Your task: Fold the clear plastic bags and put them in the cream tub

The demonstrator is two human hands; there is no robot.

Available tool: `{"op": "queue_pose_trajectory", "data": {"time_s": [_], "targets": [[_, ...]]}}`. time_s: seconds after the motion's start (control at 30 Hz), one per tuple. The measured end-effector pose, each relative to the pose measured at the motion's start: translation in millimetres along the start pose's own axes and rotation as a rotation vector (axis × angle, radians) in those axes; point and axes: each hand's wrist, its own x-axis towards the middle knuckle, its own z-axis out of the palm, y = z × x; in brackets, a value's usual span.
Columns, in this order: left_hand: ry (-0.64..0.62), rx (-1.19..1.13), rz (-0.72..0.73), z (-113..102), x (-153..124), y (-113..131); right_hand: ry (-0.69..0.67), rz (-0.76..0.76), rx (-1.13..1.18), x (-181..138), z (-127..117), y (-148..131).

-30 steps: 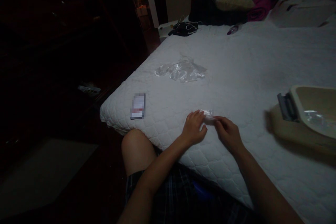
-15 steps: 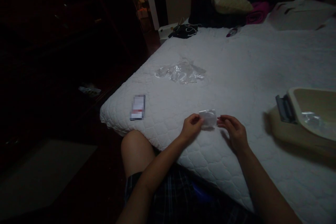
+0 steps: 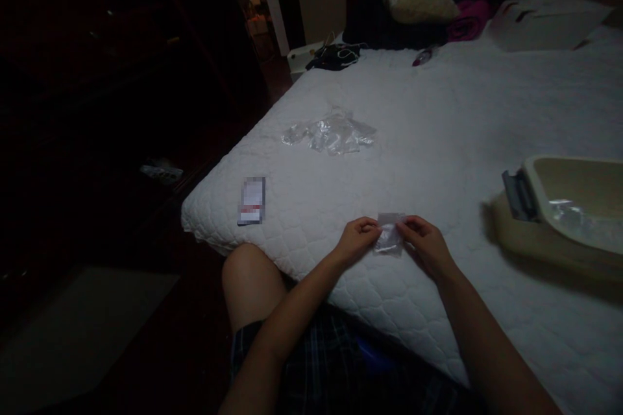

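Note:
Between my two hands is a small clear plastic bag (image 3: 389, 240), held just over the white quilted bed. My left hand (image 3: 359, 238) pinches its left edge between thumb and fingers. On the opposite edge, my right hand (image 3: 424, 241) pinches the bag too. Whether anything lies inside the bag I cannot tell. A heap of crumpled clear plastic bags (image 3: 333, 134) lies on the bed beyond my hands. To the right stands a beige plastic bin (image 3: 511, 240) with a grey handle, and some clear plastic shows inside it.
A phone (image 3: 252, 201) lies near the bed's left corner. Farther back are a dark cloth with cords (image 3: 335, 57), a yellowish pillow (image 3: 418, 1), a rolled magenta cloth (image 3: 467, 21) and a white box (image 3: 545, 24). The quilted bed (image 3: 438, 123) ends on the left above a dark floor.
My right hand has closed on the bag's right edge, where its fingers were beside it before. The bag now hangs slightly lower between both hands. The view has shifted slightly.

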Motion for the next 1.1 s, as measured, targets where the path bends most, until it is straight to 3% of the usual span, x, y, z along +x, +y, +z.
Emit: {"op": "queue_pose_trajectory", "data": {"time_s": [0.47,0.6,0.7,0.87,0.97,1.1], "targets": [[0.036,0.135,0.006,0,-2,0,-0.045,0.037,0.148,-3,0,-3],[0.045,0.198,0.025,1,-6,4,0.000,0.046,0.168,-4,5,-8],[0.013,0.157,0.012,1,-9,6,0.041,0.029,0.164,-7,-4,-23],[0.033,0.125,0.002,0,-12,4,0.063,-0.088,-0.046,-20,-62,-88],[0.076,0.107,0.004,0,-13,3,0.149,-0.192,-0.218,-26,-117,-137],[0.132,0.092,0.024,1,-13,3,0.355,-0.131,-0.351,-28,-199,-180]]}}
